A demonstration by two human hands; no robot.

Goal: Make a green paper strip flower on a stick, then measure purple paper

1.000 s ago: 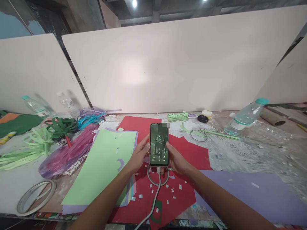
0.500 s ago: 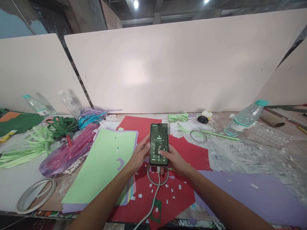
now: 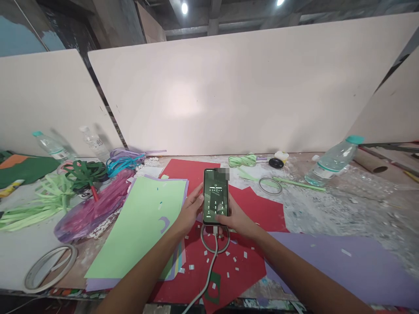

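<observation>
A black phone with a lit keypad screen is held upright over the red paper. My left hand grips its left edge, thumb on the side. From the right, my right hand cups the lower corner, its thumb lying low across the screen. A grey cable runs from the phone's bottom off the table's front edge. A tape ring lies on the red paper just below the phone.
Light green sheets lie left of the phone, purple paper to the right. Paper strips, a purple bag and bottles crowd the left; a tape roll sits front left. A water bottle lies right. White boards stand behind.
My right thumb has moved from the phone's right edge onto the screen and down toward its lower part. The phone has shifted slightly left.
</observation>
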